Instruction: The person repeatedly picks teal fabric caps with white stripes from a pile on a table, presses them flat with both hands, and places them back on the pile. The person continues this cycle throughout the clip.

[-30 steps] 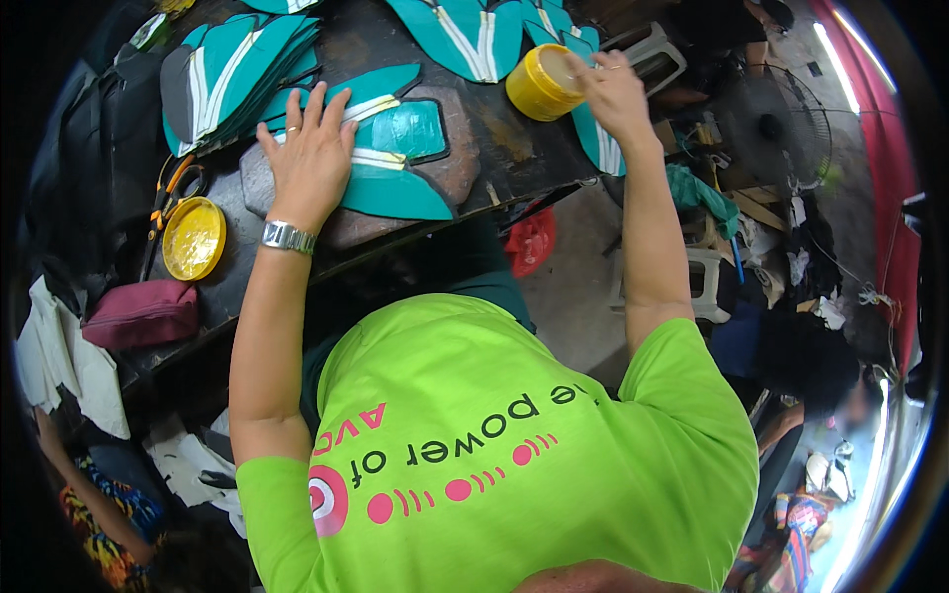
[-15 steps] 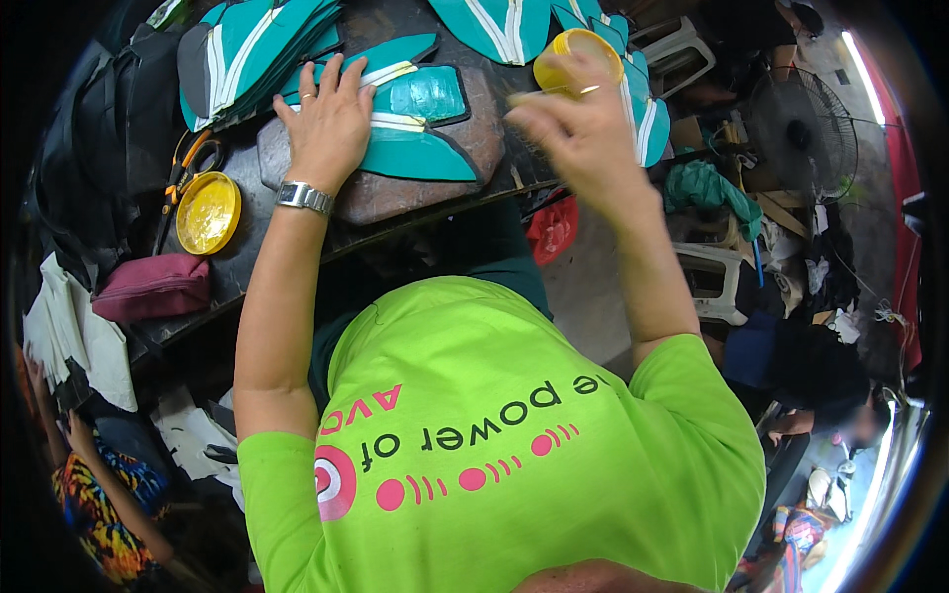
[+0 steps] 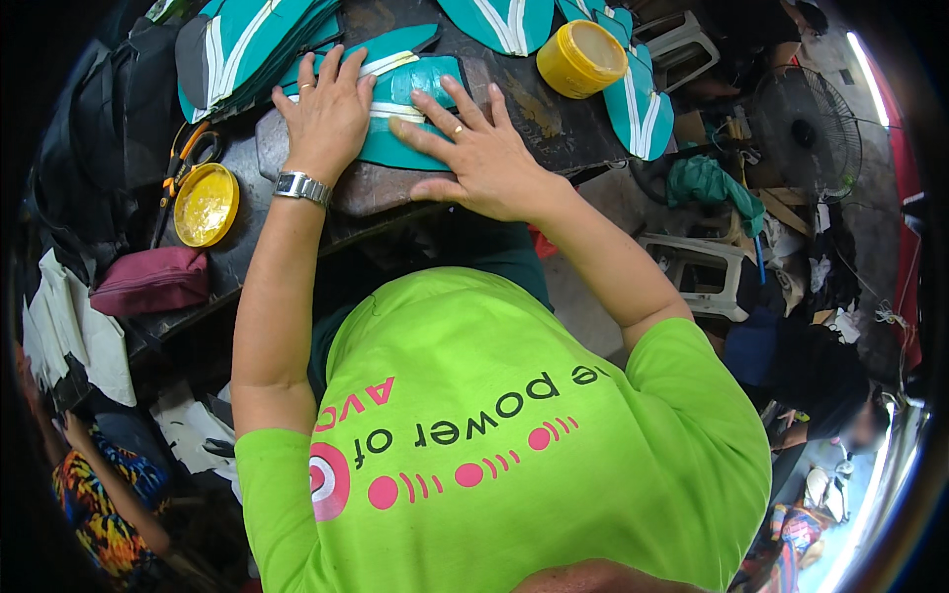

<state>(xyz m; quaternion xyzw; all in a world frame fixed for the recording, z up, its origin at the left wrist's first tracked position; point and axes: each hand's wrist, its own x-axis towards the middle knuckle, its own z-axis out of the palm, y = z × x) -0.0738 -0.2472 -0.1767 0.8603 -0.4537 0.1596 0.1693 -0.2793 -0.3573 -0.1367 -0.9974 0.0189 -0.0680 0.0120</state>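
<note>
My left hand [image 3: 329, 124] lies spread and flat on the left side of a teal shoe-upper-like piece [image 3: 427, 74] with white stripes and dark edges. My right hand [image 3: 489, 163] rests over the same piece from the right, fingers apart, fingertips by its white strip. A glossy, wet-looking patch shows on the teal surface between the hands. Under the piece is a brown stone-like slab [image 3: 381, 196], partly covered by my hands. Neither hand grips anything. Farther right stands an open yellow jar [image 3: 583, 64] of pale paste.
Stacked teal pieces [image 3: 237, 54] lie at the far left; more teal pieces [image 3: 643, 109] are at the right. Orange-handled scissors [image 3: 183, 153], a yellow lid [image 3: 207, 206] and a maroon pouch [image 3: 153, 281] sit left. White plastic stools [image 3: 697, 277] and a fan [image 3: 806, 133] stand right.
My right hand has moved from beside the yellow jar, left and down onto the teal piece. My left hand stays about where it was.
</note>
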